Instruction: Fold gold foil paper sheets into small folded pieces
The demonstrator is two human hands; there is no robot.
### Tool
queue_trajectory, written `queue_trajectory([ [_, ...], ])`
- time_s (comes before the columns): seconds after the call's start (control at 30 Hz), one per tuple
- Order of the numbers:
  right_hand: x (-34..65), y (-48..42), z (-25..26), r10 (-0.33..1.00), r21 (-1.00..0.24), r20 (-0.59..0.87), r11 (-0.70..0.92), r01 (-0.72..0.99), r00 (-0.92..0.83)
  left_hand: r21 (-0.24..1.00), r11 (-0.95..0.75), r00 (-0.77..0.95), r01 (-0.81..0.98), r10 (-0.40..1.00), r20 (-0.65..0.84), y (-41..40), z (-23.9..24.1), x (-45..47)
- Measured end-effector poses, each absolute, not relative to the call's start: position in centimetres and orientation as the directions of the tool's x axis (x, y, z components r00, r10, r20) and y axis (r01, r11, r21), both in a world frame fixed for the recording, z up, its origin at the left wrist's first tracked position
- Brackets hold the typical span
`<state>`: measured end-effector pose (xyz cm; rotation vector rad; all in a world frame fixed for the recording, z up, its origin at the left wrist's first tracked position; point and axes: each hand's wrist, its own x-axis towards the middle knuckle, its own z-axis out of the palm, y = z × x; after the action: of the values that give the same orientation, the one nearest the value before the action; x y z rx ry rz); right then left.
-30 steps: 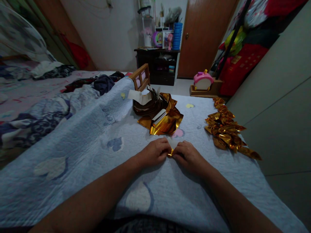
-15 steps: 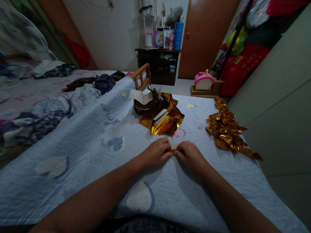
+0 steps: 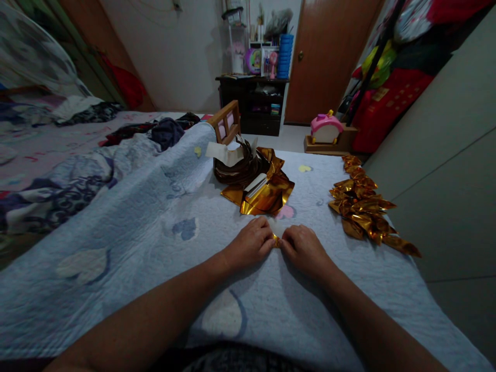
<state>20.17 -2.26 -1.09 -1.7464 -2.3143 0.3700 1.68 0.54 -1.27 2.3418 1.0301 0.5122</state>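
My left hand (image 3: 253,238) and my right hand (image 3: 302,244) rest close together on the light blue quilt (image 3: 186,289), fingers closed. Between them they pinch a sheet of gold foil paper (image 3: 276,241). Only a narrow gold strip shows in the gap, with a pale part of the sheet beyond; the fingers hide the rest. Just past my hands lies a stack of gold foil paper (image 3: 267,199), its pale reverse side showing in places. A pile of folded gold foil pieces (image 3: 362,209) lies to the right of my right hand.
A small wooden rail (image 3: 227,121) stands at the quilt's far edge. Rumpled bedding and clothes (image 3: 166,133) lie at the left. A pink toy (image 3: 326,129) sits beyond the quilt, near a brown door (image 3: 329,62). A pale cabinet (image 3: 445,170) borders the right side.
My hands have moved slightly apart, and a little more of the gold strip shows between them. The stack and the folded pile have stayed put.
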Motion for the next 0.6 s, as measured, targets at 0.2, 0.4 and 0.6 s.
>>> queue_trajectory([
  [0.2, 20.09, -2.30, -1.01, 0.968, -0.334, 0.000, 0.237, 0.912, -0.251, 0.566, -0.562, 0.610, 0.604, 0.782, 0.126, 0.38, -1.49, 1.86],
  [0.4, 20.03, -2.27, -0.97, 0.970, -0.309, -0.020, 0.226, 0.924, -0.244, 0.546, -0.566, 0.606, 0.617, 0.785, 0.129, 0.39, -1.76, 1.86],
  [0.6, 19.83, -2.32, -0.65, 0.969, -0.297, -0.034, 0.224, 0.928, -0.245, 0.515, -0.576, 0.616, 0.635, 0.780, 0.113, 0.32, -1.69, 1.91],
])
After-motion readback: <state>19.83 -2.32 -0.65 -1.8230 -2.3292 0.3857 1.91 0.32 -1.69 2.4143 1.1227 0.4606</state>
